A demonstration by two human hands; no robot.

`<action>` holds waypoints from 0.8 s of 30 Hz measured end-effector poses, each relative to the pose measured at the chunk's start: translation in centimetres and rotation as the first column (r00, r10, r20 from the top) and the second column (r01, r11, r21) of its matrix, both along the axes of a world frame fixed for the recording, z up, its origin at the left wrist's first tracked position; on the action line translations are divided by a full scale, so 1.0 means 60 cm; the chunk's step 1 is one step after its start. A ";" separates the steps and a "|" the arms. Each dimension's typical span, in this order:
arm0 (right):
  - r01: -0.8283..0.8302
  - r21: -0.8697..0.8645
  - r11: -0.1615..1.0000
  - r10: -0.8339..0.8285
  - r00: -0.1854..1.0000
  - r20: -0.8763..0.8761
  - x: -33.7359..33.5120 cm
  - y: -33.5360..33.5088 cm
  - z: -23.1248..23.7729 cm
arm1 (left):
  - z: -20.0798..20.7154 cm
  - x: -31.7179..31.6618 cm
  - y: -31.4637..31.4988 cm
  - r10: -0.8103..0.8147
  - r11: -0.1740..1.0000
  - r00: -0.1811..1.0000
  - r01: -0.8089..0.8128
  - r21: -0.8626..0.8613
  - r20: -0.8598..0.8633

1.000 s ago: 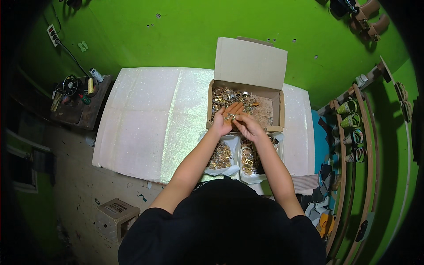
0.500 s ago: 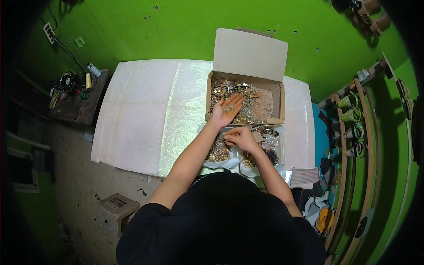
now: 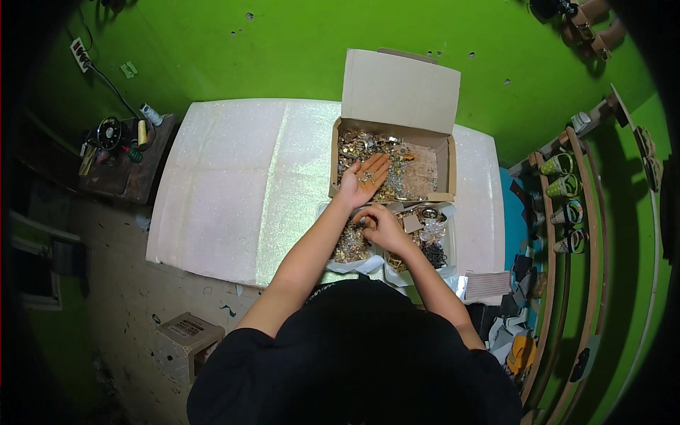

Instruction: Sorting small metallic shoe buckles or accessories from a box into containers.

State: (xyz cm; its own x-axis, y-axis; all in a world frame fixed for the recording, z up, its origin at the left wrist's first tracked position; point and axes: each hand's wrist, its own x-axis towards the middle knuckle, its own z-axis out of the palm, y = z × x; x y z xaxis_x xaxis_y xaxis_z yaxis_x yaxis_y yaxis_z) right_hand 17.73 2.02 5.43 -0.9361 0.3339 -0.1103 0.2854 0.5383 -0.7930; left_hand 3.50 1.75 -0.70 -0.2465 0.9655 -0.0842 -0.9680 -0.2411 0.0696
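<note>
Bits (image 3: 367, 177) on outspread left hand (image 3: 361, 185), direction and long axes indistinct, right hand (image 3: 381, 227) curled, grasp unclear.

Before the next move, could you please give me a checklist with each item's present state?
1. Left hand open, palm up, bearing small shiny pieces: ok.
2. Right hand, fingers curled, reaching over the white plastic-lined left tray: ok.
3. Right hand gripping a piece: cannot tell.
4. Flat beige lid of the brown cardboard box raised: ok.
5. White rectangular right tray holding only one kind of piece: not ok, contents mixed.
</note>
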 end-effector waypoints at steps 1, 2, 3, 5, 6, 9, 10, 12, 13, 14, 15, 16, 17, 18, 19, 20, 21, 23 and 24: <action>0.018 0.007 1.000 -0.018 1.000 -0.008 -0.001 -0.002 0.000 | 0.000 0.000 -0.001 0.000 1.000 1.000 0.000 -0.001 -0.006; 0.018 0.008 1.000 -0.018 1.000 -0.010 0.000 -0.003 -0.001 | 0.000 -0.001 -0.001 0.000 1.000 1.000 0.000 -0.002 -0.012; -0.014 -0.118 0.993 0.008 0.999 -0.053 0.001 -0.006 -0.003 | 0.000 -0.001 -0.001 0.000 1.000 1.000 0.000 -0.001 -0.013; -0.052 -0.241 0.969 0.029 0.995 -0.100 -0.001 -0.006 -0.003 | 0.002 -0.001 -0.002 -0.006 1.000 1.000 0.006 -0.005 -0.005; -0.063 -0.189 0.980 0.040 0.991 -0.125 -0.002 -0.004 0.001 | 0.002 -0.001 -0.001 -0.006 1.000 1.000 0.006 -0.005 -0.006; -0.014 -0.017 1.000 0.010 0.976 -0.216 -0.012 0.017 0.007 | 0.004 0.000 -0.001 -0.016 1.000 1.000 0.016 0.009 0.002; 0.055 0.098 0.994 -0.024 0.958 -0.287 -0.017 0.028 0.007 | 0.007 0.001 0.000 -0.020 1.000 0.999 0.019 -0.020 -0.046; 0.117 0.175 0.978 -0.067 0.961 -0.268 -0.030 0.048 0.005 | 0.009 0.001 0.000 -0.023 0.999 0.995 0.019 -0.047 -0.095; 0.203 0.252 0.946 -0.132 0.953 -0.272 -0.036 0.056 0.008 | 0.009 0.001 -0.001 -0.036 0.999 0.997 0.033 -0.043 -0.074; 0.285 0.325 0.901 -0.196 0.939 -0.282 -0.041 0.062 0.010 | 0.010 0.001 -0.002 -0.048 0.998 0.997 0.046 -0.039 -0.053; 0.302 0.338 0.891 -0.187 0.924 -0.332 -0.044 0.070 0.007 | 0.007 0.000 -0.003 -0.063 0.998 0.994 0.064 0.005 -0.088; 0.303 0.340 0.890 -0.186 0.924 -0.335 -0.049 0.079 0.003 | 0.005 0.000 -0.002 -0.063 0.998 0.994 0.064 0.008 -0.090; 0.267 0.395 0.879 -0.128 0.931 -0.343 -0.053 0.089 0.000 | 0.002 0.000 -0.001 -0.075 0.997 0.994 0.074 -0.023 -0.084; 0.227 0.449 0.864 -0.066 0.936 -0.346 -0.057 0.093 0.003 | -0.001 0.000 -0.002 -0.083 0.995 0.994 0.079 -0.056 -0.076; 0.180 0.451 0.874 -0.061 0.962 -0.267 -0.057 0.097 0.006 | -0.004 -0.001 -0.002 -0.093 0.991 0.992 0.085 -0.101 -0.080; 0.178 0.452 0.874 -0.057 0.962 -0.268 -0.058 0.101 0.009 | -0.007 -0.003 -0.001 -0.090 0.992 0.993 0.082 -0.100 -0.081; 0.140 0.511 0.848 -0.014 0.970 -0.242 -0.057 0.102 0.013 | -0.010 -0.002 -0.001 -0.095 0.989 0.992 0.085 -0.119 -0.085; 0.100 0.567 0.818 0.028 0.977 -0.213 -0.060 0.109 0.016 | -0.017 -0.004 0.001 -0.101 0.986 0.991 0.088 -0.139 -0.087; 0.061 0.606 0.793 0.084 0.975 -0.207 -0.063 0.112 0.016 | -0.023 -0.007 0.002 -0.119 0.989 0.988 0.109 -0.104 -0.096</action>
State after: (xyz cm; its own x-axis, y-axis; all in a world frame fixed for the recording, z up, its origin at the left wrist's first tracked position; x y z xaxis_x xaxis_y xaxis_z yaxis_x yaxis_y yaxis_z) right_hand 13.93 8.75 6.41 -0.9159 0.2527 0.3119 0.1399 0.9292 -0.3421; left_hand 3.09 1.89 -2.09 -0.1474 0.9760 -0.1604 -0.9754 -0.1165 0.1874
